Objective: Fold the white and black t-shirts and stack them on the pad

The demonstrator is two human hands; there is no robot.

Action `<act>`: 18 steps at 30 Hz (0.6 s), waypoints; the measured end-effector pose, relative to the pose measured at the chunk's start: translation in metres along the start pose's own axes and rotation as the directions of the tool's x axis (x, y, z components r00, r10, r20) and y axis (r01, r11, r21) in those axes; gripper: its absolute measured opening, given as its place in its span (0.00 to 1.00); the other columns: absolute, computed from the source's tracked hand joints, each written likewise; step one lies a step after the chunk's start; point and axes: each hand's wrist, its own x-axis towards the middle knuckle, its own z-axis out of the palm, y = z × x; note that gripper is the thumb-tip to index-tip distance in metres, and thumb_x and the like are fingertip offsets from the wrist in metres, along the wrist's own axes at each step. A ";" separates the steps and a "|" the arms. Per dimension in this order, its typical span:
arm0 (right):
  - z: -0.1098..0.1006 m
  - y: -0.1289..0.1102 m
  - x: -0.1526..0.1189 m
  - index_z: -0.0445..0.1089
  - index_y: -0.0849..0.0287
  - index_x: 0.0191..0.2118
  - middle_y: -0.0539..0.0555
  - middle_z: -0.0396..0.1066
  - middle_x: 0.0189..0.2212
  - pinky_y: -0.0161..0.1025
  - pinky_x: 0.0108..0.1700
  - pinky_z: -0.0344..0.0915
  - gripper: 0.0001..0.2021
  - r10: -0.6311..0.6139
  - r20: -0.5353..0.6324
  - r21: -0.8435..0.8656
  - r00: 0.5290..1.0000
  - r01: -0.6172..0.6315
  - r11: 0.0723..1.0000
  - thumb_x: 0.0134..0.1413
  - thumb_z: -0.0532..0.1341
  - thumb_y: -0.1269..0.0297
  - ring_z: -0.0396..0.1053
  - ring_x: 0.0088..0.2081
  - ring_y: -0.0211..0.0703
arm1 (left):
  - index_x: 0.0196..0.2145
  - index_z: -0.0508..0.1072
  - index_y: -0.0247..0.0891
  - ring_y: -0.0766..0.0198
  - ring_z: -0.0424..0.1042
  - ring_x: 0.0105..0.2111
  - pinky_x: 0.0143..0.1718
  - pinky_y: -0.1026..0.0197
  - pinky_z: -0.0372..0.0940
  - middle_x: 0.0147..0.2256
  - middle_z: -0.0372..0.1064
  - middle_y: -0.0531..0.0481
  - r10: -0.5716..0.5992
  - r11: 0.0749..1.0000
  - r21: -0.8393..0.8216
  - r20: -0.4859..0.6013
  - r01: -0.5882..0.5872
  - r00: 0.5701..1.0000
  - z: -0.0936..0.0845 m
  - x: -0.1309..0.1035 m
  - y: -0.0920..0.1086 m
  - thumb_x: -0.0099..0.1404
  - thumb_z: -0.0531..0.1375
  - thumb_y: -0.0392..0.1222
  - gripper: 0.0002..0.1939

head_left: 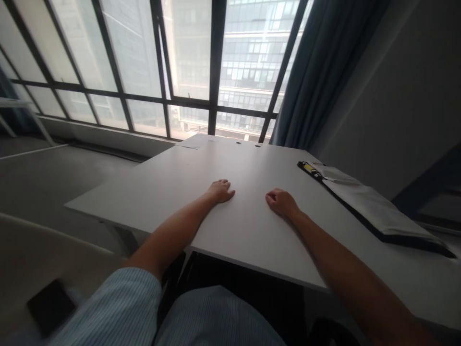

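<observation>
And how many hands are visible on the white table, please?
2: the left hand lies flat on the table; to its right, the right hand rests loosely curled.

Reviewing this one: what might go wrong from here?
The pale sheet lies at the far left edge of the table, so a bump might slide it off. What looks like white cloth lies along the right side, beyond the right hand; an outward sweep of that arm could drag it.
</observation>
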 end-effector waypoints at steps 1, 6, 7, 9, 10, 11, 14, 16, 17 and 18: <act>-0.002 0.003 0.000 0.79 0.59 0.44 0.58 0.80 0.45 0.40 0.52 0.67 0.15 0.009 0.000 0.023 1.000 -0.009 1.000 0.62 0.57 0.59 0.76 0.46 0.49 | 0.62 0.69 0.30 0.48 0.60 0.66 0.64 0.51 0.57 0.66 0.60 0.32 -0.001 1.000 0.005 -0.014 0.001 1.000 -0.004 -0.002 0.001 0.75 0.49 0.53 0.29; -0.001 0.012 0.008 0.79 0.55 0.39 0.56 0.80 0.42 0.43 0.47 0.69 0.13 -0.019 0.002 0.119 1.000 0.019 0.993 0.56 0.60 0.57 0.76 0.37 0.48 | 0.51 0.78 0.25 0.50 0.67 0.58 0.54 0.56 0.64 0.57 0.69 0.27 0.025 0.999 0.020 0.000 -0.025 1.000 -0.017 -0.008 0.021 0.74 0.53 0.42 0.20; 0.000 0.011 0.008 0.79 0.54 0.38 0.56 0.80 0.42 0.43 0.47 0.70 0.12 -0.032 -0.006 0.117 0.999 0.032 0.993 0.54 0.60 0.57 0.76 0.36 0.49 | 0.50 0.78 0.24 0.51 0.68 0.57 0.53 0.56 0.64 0.56 0.69 0.26 0.042 0.999 0.018 0.021 -0.042 0.999 -0.019 -0.013 0.027 0.74 0.54 0.41 0.19; 0.000 0.012 0.007 0.78 0.54 0.36 0.58 0.79 0.41 0.45 0.46 0.70 0.11 -0.078 -0.011 0.104 0.997 0.078 0.991 0.52 0.60 0.56 0.75 0.34 0.49 | 0.48 0.80 0.28 0.54 0.71 0.54 0.52 0.57 0.65 0.55 0.72 0.30 0.106 0.994 -0.003 0.071 -0.106 0.992 -0.024 -0.032 0.033 0.72 0.57 0.42 0.17; 0.000 0.013 0.005 0.78 0.53 0.35 0.59 0.79 0.41 0.45 0.45 0.70 0.12 -0.108 -0.007 0.103 0.994 0.108 0.989 0.51 0.60 0.56 0.75 0.34 0.49 | 0.47 0.82 0.33 0.55 0.73 0.52 0.51 0.57 0.66 0.53 0.74 0.35 0.163 0.986 -0.046 0.105 -0.159 0.981 -0.030 -0.047 0.030 0.70 0.60 0.43 0.15; -0.001 0.016 0.002 0.78 0.53 0.35 0.59 0.78 0.40 0.46 0.45 0.70 0.12 -0.139 0.001 0.109 0.990 0.138 0.984 0.51 0.60 0.54 0.74 0.33 0.50 | 0.45 0.82 0.39 0.57 0.74 0.49 0.50 0.58 0.67 0.52 0.76 0.41 0.229 0.971 -0.101 0.135 -0.216 0.964 -0.038 -0.067 0.021 0.67 0.63 0.44 0.13; -0.002 0.038 -0.010 0.76 0.48 0.36 0.60 0.78 0.42 0.51 0.44 0.70 0.14 -0.197 0.007 0.171 0.980 0.193 0.966 0.49 0.59 0.48 0.75 0.34 0.54 | 0.48 0.82 0.44 0.58 0.77 0.44 0.48 0.56 0.70 0.46 0.80 0.47 0.483 0.766 -0.577 0.228 -0.282 0.845 -0.071 -0.153 -0.045 0.65 0.65 0.52 0.17; -0.002 0.060 -0.018 0.76 0.43 0.36 0.60 0.79 0.43 0.55 0.47 0.70 0.14 -0.213 -0.024 0.212 0.977 0.213 0.954 0.46 0.60 0.45 0.77 0.41 0.60 | 0.45 0.83 0.38 0.54 0.77 0.40 0.43 0.52 0.71 0.39 0.80 0.44 0.144 0.779 -0.626 0.240 0.040 0.960 -0.089 -0.228 -0.113 0.67 0.61 0.58 0.22; -0.001 0.071 -0.021 0.75 0.40 0.36 0.60 0.79 0.43 0.56 0.49 0.69 0.14 -0.218 -0.042 0.225 0.975 0.222 0.949 0.46 0.60 0.44 0.77 0.43 0.61 | 0.44 0.83 0.34 0.53 0.77 0.40 0.43 0.50 0.70 0.37 0.80 0.43 -0.145 0.765 -0.599 0.200 0.238 0.969 -0.092 -0.269 -0.148 0.70 0.55 0.60 0.27; 0.000 0.080 -0.023 0.75 0.38 0.37 0.60 0.79 0.43 0.57 0.51 0.68 0.13 -0.234 -0.053 0.238 0.971 0.239 0.941 0.46 0.61 0.43 0.77 0.45 0.60 | 0.44 0.82 0.32 0.52 0.76 0.40 0.42 0.49 0.69 0.36 0.79 0.42 -0.437 0.703 -0.573 0.121 0.422 0.891 -0.089 -0.311 -0.181 0.73 0.49 0.60 0.31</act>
